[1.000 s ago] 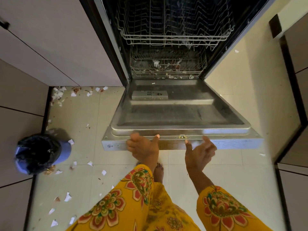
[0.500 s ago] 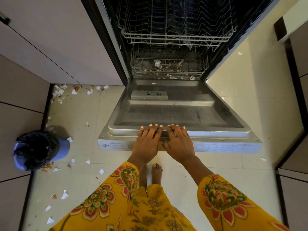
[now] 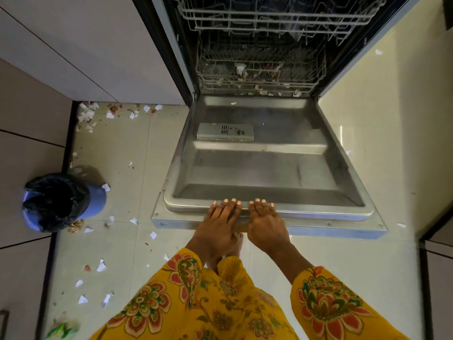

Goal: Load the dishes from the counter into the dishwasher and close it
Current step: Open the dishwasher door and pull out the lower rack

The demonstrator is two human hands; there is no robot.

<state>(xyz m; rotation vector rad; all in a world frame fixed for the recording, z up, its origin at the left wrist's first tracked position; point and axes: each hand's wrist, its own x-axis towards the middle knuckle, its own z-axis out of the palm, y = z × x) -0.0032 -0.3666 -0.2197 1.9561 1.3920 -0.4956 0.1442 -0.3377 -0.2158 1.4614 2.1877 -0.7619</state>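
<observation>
The dishwasher door (image 3: 267, 165) lies fully lowered, flat and level, filling the middle of the view, with its free edge toward six o'clock. Both hands rest on that edge side by side, just apart. The left hand (image 3: 219, 224) lies palm down, its fingers (image 3: 229, 204) straight and reaching over the raised steel lip; its grip is released, pressing flat and curled round nothing. The right hand (image 3: 266, 223) lies the same way at its three o'clock side, fingers straight over the lip, grip likewise released. Yellow flowered sleeves (image 3: 326, 305) run back toward six o'clock.

On the door's inner panel, toward eleven o'clock from the hands, sits the grey detergent dispenser (image 3: 225, 132). At twelve o'clock the dishwasher tub stands open: the lower rack (image 3: 259, 74) sits pushed in, with bits of white and reddish litter among its wires, and the upper rack (image 3: 274, 18) is above it. No dish can be made out in either rack.

At nine o'clock a blue bin (image 3: 61, 202) lined with a black bag stands on the tiled floor (image 3: 122, 168), well apart from the door. Torn paper scraps (image 3: 110, 115) lie scattered over the floor from ten o'clock down to seven o'clock. Pale cabinet fronts (image 3: 81, 45) fill the upper left.
</observation>
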